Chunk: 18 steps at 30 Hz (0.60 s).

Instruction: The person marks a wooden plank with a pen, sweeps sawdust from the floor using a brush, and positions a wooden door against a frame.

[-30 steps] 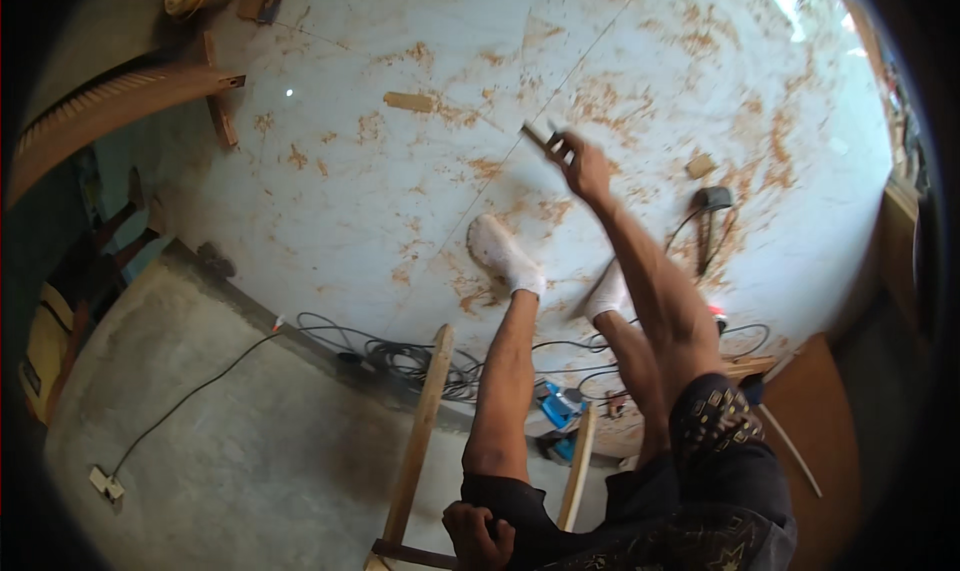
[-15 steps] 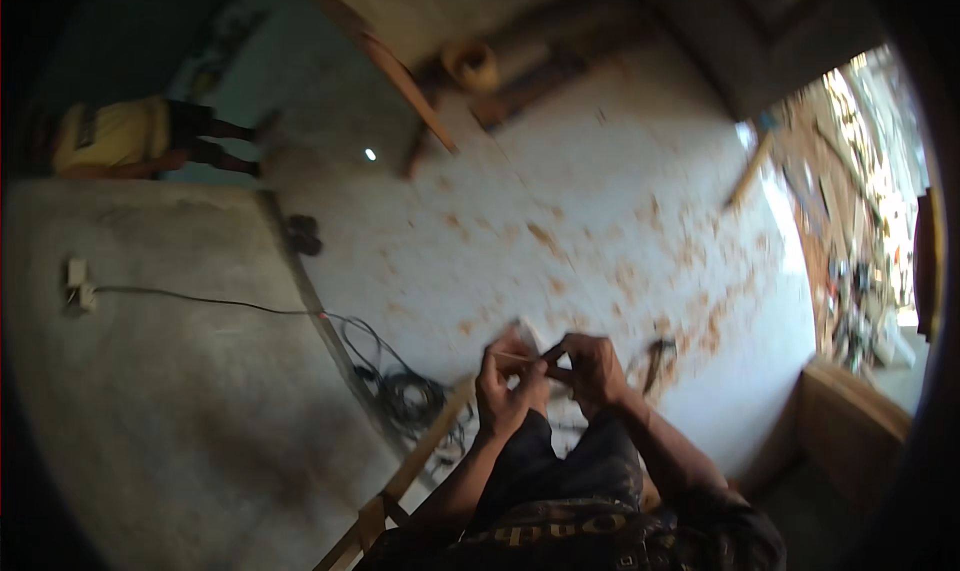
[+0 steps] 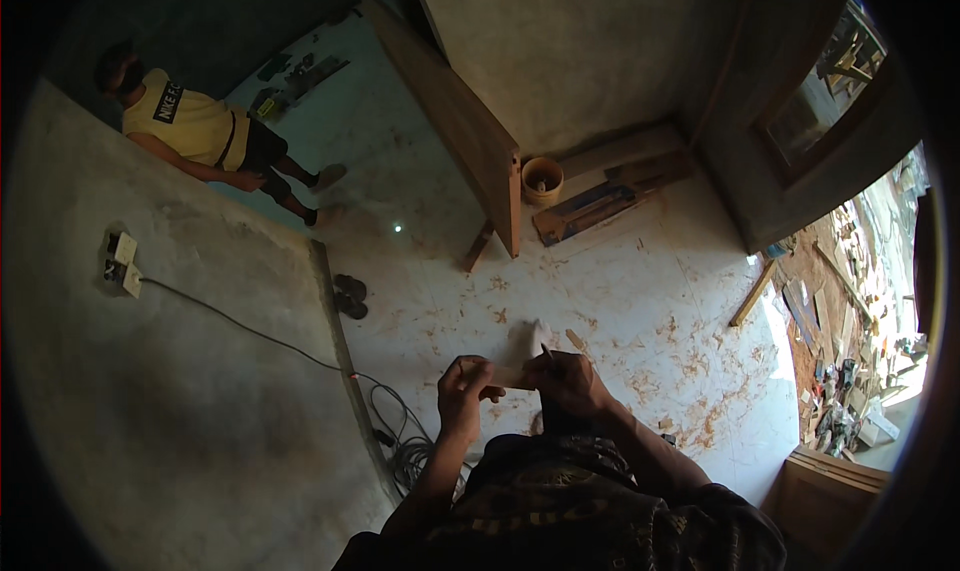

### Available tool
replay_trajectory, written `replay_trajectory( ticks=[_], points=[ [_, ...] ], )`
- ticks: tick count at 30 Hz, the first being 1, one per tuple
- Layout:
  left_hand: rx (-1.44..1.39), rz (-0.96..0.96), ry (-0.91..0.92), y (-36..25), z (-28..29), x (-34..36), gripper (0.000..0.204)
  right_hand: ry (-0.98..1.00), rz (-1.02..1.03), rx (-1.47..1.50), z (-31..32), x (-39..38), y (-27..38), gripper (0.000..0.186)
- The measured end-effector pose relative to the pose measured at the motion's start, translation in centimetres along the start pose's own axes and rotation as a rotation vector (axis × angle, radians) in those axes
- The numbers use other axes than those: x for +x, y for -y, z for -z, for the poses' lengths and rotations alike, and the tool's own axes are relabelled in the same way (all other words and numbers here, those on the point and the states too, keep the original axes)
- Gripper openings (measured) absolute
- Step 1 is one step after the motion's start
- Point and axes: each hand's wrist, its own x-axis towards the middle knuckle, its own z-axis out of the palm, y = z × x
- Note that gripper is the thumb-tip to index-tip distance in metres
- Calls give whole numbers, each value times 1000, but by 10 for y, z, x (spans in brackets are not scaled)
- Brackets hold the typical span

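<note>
My left hand (image 3: pixel 461 399) is closed on one end of a small flat strip of pale wood (image 3: pixel 510 378). At the strip's other end is my right hand (image 3: pixel 566 385), its fingers closed on a thin dark pencil-like stick (image 3: pixel 546 351) that points up. Whether the right fingers also grip the strip is hard to make out. Both hands are in front of my body, above the pale floor (image 3: pixel 450 311), and a whitish thing just beyond them is too blurred to name.
Wood shavings (image 3: pixel 690 351) litter the floor. A door panel (image 3: pixel 450 111) stands beyond, beside a bucket (image 3: pixel 542 181) and wooden boards (image 3: pixel 605 203). A coiled cable (image 3: pixel 410 461) lies left, leading to a wall socket (image 3: pixel 122 264). A person in a yellow shirt (image 3: pixel 190 126) stands far left.
The view has turned and steadied, so more of the door panel and the person show. My hands have drawn a little apart, and the pale strip now shows between them.
</note>
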Motion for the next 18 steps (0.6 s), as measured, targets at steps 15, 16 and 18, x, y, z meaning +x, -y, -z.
replay_trajectory(
  ticks=[15, 16, 18],
  points=[
    [119, 16, 116, -223, 21, 343, 33, -202, -346, 516, -20, 357, 44, 22],
    [199, 30, 116, -232, 23, 364, 32, -242, -361, 581, -20, 373, 43, 22],
    [325, 32, 83, -244, 27, 409, 31, -313, -404, 595, -22, 409, 45, 22]
  ],
)
